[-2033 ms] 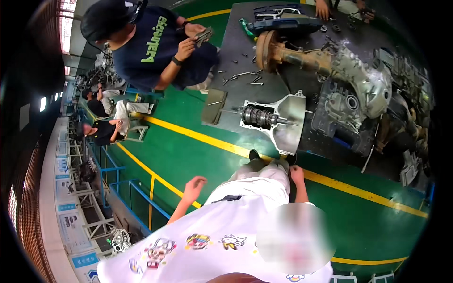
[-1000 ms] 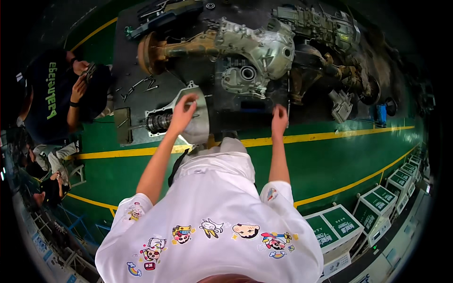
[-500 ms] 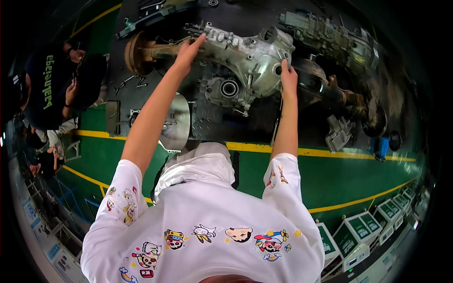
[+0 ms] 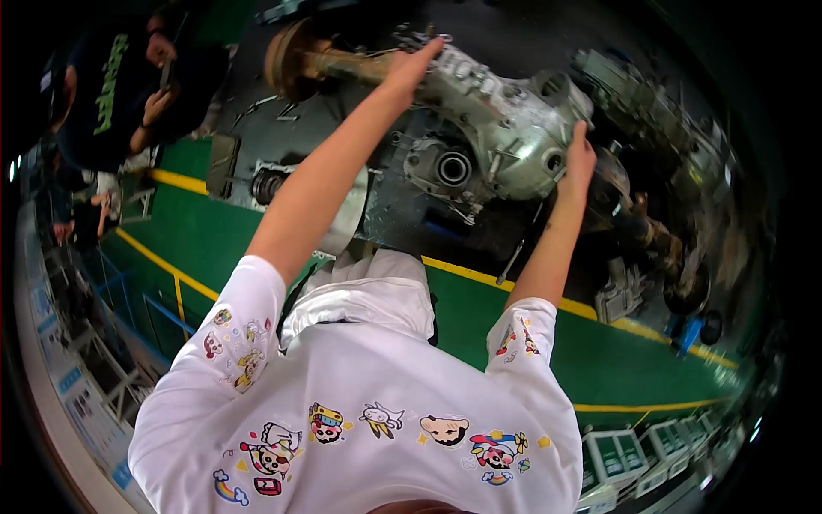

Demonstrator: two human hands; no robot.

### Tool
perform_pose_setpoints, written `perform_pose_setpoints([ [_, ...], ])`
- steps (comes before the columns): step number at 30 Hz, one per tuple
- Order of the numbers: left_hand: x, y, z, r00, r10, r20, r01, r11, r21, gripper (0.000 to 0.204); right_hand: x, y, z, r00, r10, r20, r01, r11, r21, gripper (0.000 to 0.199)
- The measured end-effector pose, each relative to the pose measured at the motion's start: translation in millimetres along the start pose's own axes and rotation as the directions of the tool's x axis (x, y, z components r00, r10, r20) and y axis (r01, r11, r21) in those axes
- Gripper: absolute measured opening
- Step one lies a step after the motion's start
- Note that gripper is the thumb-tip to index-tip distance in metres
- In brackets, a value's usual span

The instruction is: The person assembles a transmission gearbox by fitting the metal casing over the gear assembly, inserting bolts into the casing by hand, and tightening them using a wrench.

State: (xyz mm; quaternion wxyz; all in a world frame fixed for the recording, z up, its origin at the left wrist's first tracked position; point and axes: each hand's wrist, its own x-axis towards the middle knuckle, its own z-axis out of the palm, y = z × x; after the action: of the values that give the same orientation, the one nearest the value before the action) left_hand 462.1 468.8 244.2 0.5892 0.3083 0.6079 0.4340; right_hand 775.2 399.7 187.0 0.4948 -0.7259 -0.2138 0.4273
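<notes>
A large grey metal transmission housing (image 4: 505,120) lies slantwise over the dark workbench, held at both ends. My left hand (image 4: 415,67) grips its narrow far-left end, thumb on top and the other fingers hidden. At the wide right end my right hand (image 4: 580,158) is closed on the rim beside a round bore, its fingers partly out of sight. Just below the housing sits a smaller casting with a round bearing seat (image 4: 453,168). A bell-shaped silver cover (image 4: 353,214) lies partly behind my left forearm. Near my right forearm a long-handled ratchet (image 4: 516,255) rests by the bench edge.
A rusty axle with a round drum (image 4: 291,60) lies behind the housing. Another gearbox (image 4: 642,103) stands at the far right. A small grey casting (image 4: 622,291) and a blue tool (image 4: 685,332) lie near the right edge. A person in dark clothes (image 4: 103,94) is at the left.
The view has turned, so bench and parts appear shifted right and tilted. Both hands stay on the transmission housing. The ratchet shows more clearly beside my right forearm.
</notes>
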Motion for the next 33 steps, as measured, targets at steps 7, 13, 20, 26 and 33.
perform_pose_setpoints([
  [7, 9, -14, 4, 0.960, 0.194, -0.203, -0.209, 0.976, -0.053, 0.044, -19, -23, 5, 0.987, 0.147, 0.066, -0.156, 0.976, 0.152, 0.056],
  [13, -12, -17, -18, 0.973, 0.143, -0.184, -0.169, 0.976, -0.135, 0.037, -62, -57, 6, 0.977, -0.147, -0.155, 0.126, 0.983, -0.134, 0.053],
  [20, -125, 32, -106, 0.942, 0.326, 0.076, -0.318, 0.942, -0.106, 0.042, -205, -74, 1, 0.960, -0.229, -0.159, 0.248, 0.962, 0.112, 0.051],
  [26, -182, 20, -221, 0.972, 0.185, 0.144, -0.172, 0.980, -0.101, 0.048, -346, -42, 18, 0.993, 0.009, -0.120, -0.015, 0.999, -0.048, 0.046],
  [33, -103, 5, -372, 0.908, 0.081, 0.410, -0.243, 0.901, 0.360, 0.044, -498, 44, 120, 0.802, 0.506, 0.318, -0.570, 0.806, 0.156, 0.049],
])
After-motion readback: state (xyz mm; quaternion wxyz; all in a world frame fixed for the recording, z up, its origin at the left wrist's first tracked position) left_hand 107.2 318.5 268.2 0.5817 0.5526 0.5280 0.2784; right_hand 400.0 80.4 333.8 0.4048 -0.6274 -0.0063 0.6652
